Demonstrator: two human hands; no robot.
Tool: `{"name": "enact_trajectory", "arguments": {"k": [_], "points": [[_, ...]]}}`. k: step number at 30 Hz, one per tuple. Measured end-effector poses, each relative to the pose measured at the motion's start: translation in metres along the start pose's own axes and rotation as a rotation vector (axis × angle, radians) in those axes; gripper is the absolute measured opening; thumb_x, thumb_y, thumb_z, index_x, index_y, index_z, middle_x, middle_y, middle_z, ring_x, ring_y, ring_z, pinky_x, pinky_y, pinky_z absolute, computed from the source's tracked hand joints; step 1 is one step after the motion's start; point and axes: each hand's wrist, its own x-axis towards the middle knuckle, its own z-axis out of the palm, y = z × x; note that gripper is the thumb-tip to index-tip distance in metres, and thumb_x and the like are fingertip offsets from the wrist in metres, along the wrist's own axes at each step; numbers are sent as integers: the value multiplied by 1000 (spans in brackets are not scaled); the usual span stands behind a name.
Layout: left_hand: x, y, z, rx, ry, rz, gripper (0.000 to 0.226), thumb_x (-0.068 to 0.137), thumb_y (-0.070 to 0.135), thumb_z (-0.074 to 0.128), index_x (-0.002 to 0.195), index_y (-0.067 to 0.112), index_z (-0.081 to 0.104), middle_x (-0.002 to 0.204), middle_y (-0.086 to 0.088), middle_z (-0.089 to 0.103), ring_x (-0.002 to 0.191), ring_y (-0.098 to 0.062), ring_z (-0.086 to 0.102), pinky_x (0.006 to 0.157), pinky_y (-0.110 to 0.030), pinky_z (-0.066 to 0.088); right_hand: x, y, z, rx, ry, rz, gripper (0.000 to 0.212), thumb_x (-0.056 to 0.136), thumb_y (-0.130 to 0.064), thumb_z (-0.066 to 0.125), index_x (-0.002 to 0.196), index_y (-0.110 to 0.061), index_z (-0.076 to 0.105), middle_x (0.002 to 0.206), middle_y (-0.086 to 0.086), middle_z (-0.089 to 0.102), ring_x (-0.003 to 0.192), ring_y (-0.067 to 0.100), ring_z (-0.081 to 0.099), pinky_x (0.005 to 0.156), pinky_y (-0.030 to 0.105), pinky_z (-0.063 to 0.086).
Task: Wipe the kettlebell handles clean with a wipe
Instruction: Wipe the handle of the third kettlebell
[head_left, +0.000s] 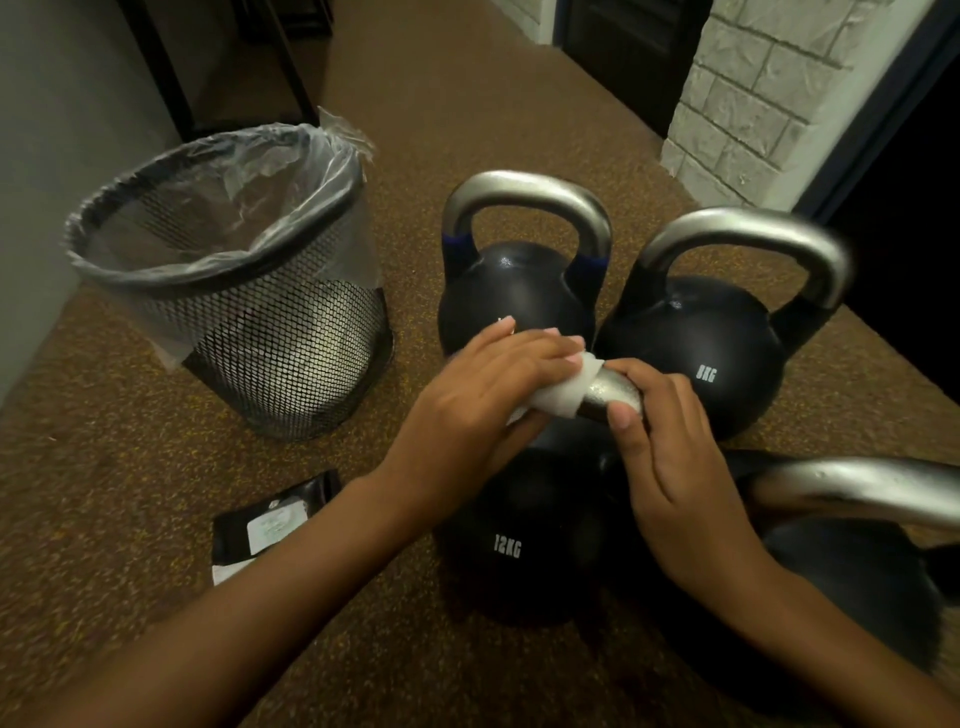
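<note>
Several black kettlebells with steel handles stand close together on the brown speckled floor. The nearest, marked 12KG (524, 540), has its handle (613, 392) under both hands. My left hand (483, 395) grips a white wipe (563, 392) wrapped round the left part of that handle. My right hand (660, 447) holds the handle's right end, thumb on top. Behind stand a kettlebell with blue bands (514, 296) and one marked 8KG (696, 353). Another kettlebell (852, 551) sits at the lower right, partly hidden by my right arm.
A black mesh waste bin (249, 291) lined with a clear plastic bag stands to the left. A black pack of wipes (270, 519) lies on the floor by my left forearm. A white brick wall (753, 104) rises at the back right, beside dark doorways.
</note>
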Motion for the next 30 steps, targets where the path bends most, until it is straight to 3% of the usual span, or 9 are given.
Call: {"name": "enact_trajectory", "arguments": {"k": [5,8,11,14,18,22,25,28,30], "points": [[-15,-21,-10,-99,26,-125,44,84,21,64,124,13,49,130,1,52,126,-10,48,113,-37,29,0,-1,-1,-2,-15,-5,38,95,-48,23,127,-33,38,105,-17,39,102,5,44,87,10,32],[-26,-23,-14,-254,49,-346,47,81,33,65,124,22,50,127,7,57,121,-8,52,108,-34,37,0,-1,-1,-4,-9,-9,38,95,-48,24,127,-33,38,104,-17,38,102,5,43,87,9,31],[-29,-19,-18,-502,68,-597,31,87,46,48,115,37,56,116,17,63,111,-3,57,95,-23,44,-1,-1,-1,-4,-4,-9,38,96,-47,24,127,-32,38,104,-17,39,101,6,43,87,7,29],[-19,-18,-18,-603,63,-792,37,88,56,37,103,35,63,102,13,68,98,-4,62,84,-25,49,-1,-1,0,-2,-1,-4,38,96,-48,23,127,-32,38,105,-16,40,102,6,43,87,7,29],[2,-12,-14,-311,12,-674,50,90,54,32,93,16,65,87,5,62,81,-10,57,73,-32,44,0,0,0,-7,1,-1,38,95,-48,23,127,-32,38,106,-16,39,104,7,43,88,7,29],[-11,-10,-8,-259,135,-550,31,93,44,34,110,34,58,106,17,60,102,-6,56,88,-28,44,-1,-1,-1,6,-13,3,37,95,-48,23,127,-33,37,106,-15,40,104,7,44,88,14,32],[-20,-17,-9,-366,160,-600,30,93,43,34,105,31,59,100,10,64,92,-8,60,80,-27,47,-1,-1,-1,4,-11,5,40,95,-48,23,128,-31,39,107,-13,42,104,6,44,88,9,30],[-13,-34,-8,-477,33,-914,28,98,34,36,86,24,60,83,2,61,72,-7,55,69,-21,44,-1,-1,-1,2,-6,8,41,96,-49,23,128,-30,40,107,-13,42,104,6,44,88,10,30],[-9,-49,-9,-401,-221,-1061,18,97,27,42,89,26,58,93,0,62,77,-5,54,75,-20,43,-2,-1,-1,3,-10,11,41,95,-49,23,128,-31,39,107,-13,42,104,6,43,87,8,30]]}}
